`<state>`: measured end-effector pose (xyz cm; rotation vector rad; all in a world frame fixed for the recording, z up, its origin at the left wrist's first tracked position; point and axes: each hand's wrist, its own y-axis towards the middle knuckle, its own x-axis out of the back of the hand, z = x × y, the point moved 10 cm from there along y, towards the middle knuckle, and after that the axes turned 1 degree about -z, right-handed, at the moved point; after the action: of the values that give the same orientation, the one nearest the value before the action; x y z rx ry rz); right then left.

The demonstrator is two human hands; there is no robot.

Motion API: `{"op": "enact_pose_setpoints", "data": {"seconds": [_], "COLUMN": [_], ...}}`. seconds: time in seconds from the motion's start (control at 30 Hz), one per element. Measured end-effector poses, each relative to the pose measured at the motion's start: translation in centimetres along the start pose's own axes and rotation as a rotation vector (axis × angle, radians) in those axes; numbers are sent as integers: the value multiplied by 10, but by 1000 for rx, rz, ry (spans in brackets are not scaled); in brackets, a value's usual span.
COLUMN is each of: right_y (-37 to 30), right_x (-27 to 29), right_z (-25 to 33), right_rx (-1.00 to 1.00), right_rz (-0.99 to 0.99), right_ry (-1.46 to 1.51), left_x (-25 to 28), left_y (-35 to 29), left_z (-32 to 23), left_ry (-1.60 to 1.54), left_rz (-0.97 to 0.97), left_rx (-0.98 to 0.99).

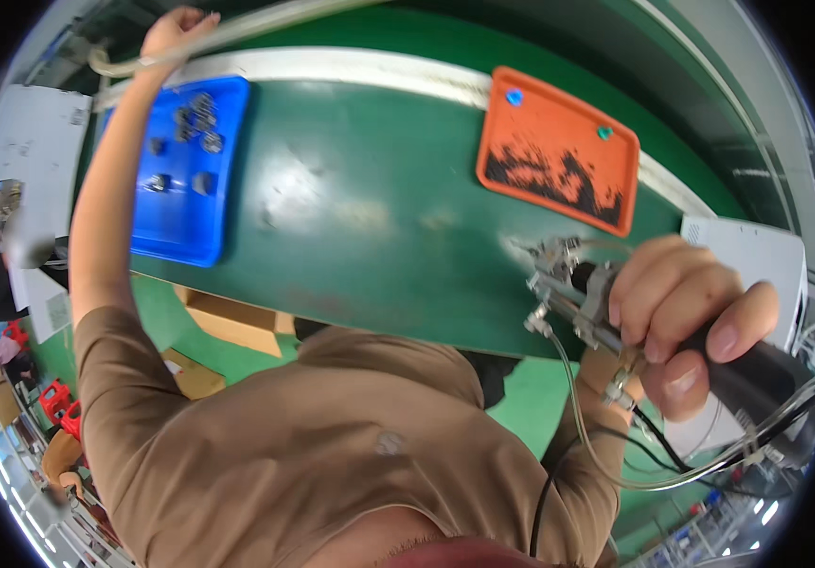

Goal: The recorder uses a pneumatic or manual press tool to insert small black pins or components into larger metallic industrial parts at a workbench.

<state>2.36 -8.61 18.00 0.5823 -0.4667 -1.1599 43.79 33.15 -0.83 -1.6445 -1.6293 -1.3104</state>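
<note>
At the far left, my left arm stretches past the blue tray (178, 248), and my left hand (169, 36) is at a pale tube or bar (256, 26). Its fingers look curled; what they hold, if anything, is hidden. My right hand (687, 308) is closed round a power screwdriver (758, 379) with a black body, a metal nose and thin hoses. The nose points left over the green table. Dark and silvery small parts (197, 118) lie in the blue tray, under and beside my forearm.
An orange tray (559, 123) at the back right holds many tiny black pieces (568, 180) and two small coloured bits. Hoses and a black cable (654, 431) hang by my right arm. A cardboard box (232, 322) stands below the table's near edge. A white casing (758, 251) is at right.
</note>
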Motion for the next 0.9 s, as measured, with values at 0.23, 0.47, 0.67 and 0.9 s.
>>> {"op": "enact_pose_setpoints", "data": {"seconds": [0.23,0.47,0.67,0.9], "right_y": [2,-6,-3,-3], "right_x": [-8,-6,-11,-10], "right_z": [-4,-6,-18,-22], "right_rx": [-48,-76,-106,-107], "right_rz": [70,82,133,134], "right_ry": [-13,-21,-16,-17], "left_x": [-22,-84,-77,-70], "left_y": [-202,-288,-282,-291], "left_z": [-275,-363,-355,-358], "left_ry": [-136,-338,-456,-586], "left_rz": [229,409,264,338], "left_rx": [-639,-755,-735,-886]}}
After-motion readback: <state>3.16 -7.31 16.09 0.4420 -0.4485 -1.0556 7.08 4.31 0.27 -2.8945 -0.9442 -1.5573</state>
